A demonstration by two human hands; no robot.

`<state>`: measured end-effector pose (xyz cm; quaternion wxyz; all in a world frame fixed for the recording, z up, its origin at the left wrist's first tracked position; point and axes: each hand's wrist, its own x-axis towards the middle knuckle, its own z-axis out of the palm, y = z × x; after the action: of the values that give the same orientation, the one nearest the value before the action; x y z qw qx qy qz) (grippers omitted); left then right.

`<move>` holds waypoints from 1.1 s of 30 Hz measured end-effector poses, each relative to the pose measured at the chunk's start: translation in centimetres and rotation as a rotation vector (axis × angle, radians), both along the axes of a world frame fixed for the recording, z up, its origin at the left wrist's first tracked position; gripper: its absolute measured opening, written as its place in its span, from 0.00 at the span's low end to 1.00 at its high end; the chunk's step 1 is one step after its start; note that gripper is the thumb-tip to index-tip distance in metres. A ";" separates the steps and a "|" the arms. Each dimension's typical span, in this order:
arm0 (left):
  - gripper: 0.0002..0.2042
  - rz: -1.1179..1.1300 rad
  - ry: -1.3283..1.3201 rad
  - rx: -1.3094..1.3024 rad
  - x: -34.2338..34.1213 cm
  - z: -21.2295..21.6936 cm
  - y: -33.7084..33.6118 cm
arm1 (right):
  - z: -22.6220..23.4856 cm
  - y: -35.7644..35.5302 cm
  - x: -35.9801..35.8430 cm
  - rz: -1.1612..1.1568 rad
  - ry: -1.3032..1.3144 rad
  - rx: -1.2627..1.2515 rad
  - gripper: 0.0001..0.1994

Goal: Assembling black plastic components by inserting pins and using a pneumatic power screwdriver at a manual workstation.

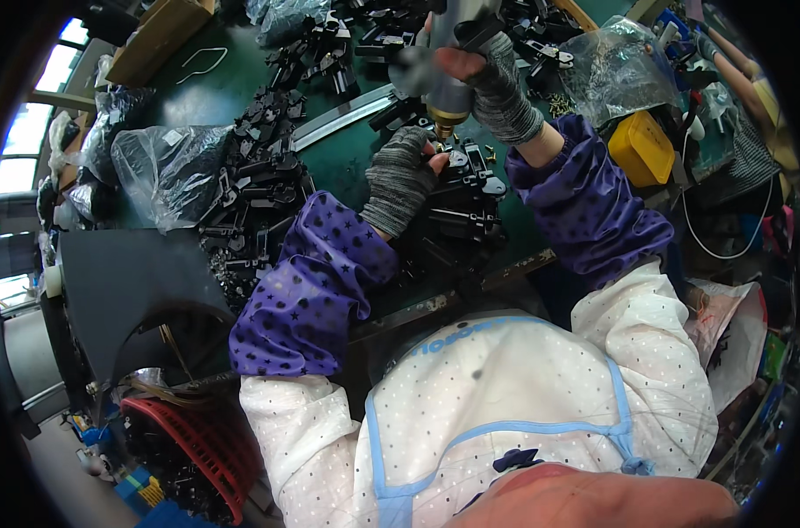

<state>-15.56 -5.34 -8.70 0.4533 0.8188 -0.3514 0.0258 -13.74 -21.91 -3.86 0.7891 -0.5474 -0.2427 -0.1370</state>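
My right hand [503, 92], in a grey knit fingerless glove, is wrapped round an upright silver power screwdriver [447, 95] with a brass-coloured nose. The tool's tip points down, close beside the fingers of my left hand [400, 180]. That hand wears the same kind of glove, and its fingers are curled closed at the tip; what they hold is mostly hidden. Just below and right of them lie black metal parts [466, 211] with some bright pieces, near the front edge of the green table [356, 141].
A heap of black parts [264, 176] spreads left of my hands, by a silver metal bar [343, 119] and a clear plastic bag [167, 172]. A yellow bin [642, 150] and small brass screws [560, 106] are on the right. A red basket [198, 449] stands lower left.
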 end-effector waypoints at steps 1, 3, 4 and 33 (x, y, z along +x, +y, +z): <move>0.11 -0.008 0.007 -0.036 0.0 -0.2 0.0 | -1.2 -0.6 0.5 -0.023 0.040 -0.022 0.20; 0.11 -0.003 0.013 -0.037 -0.1 -0.1 -0.1 | -2.0 -0.4 0.0 -0.196 0.030 -0.052 0.18; 0.11 0.000 0.019 -0.037 -0.2 -0.1 -0.2 | -3.6 -0.9 0.2 -0.232 0.098 -0.035 0.18; 0.08 -0.007 -0.036 -0.124 2.0 -0.9 -0.4 | 5.9 1.8 -1.9 -0.327 -0.202 -0.565 0.28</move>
<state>-13.59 -5.76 -9.60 0.4968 0.7873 -0.3600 0.0608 -15.59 -20.06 2.07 0.5460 -0.7596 -0.2570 -0.2424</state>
